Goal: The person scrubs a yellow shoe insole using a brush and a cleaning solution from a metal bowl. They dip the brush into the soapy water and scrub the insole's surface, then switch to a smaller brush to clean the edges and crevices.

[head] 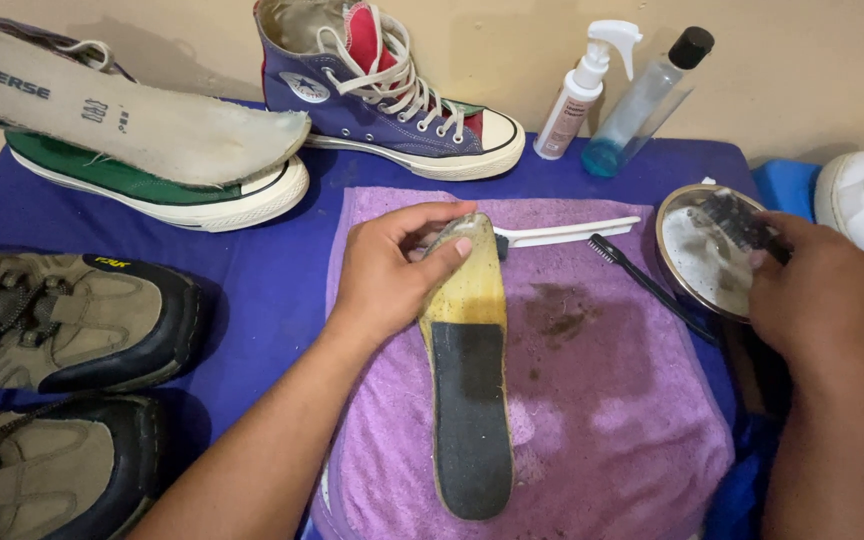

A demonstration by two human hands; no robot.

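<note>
White spray bottle (580,95) with pale label beside clear bottle (645,105)

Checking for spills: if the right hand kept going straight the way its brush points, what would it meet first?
The right hand aims its brush up-left into the metal bowl, so the sudsy water there likely comes first; depth is unclear.
</note>
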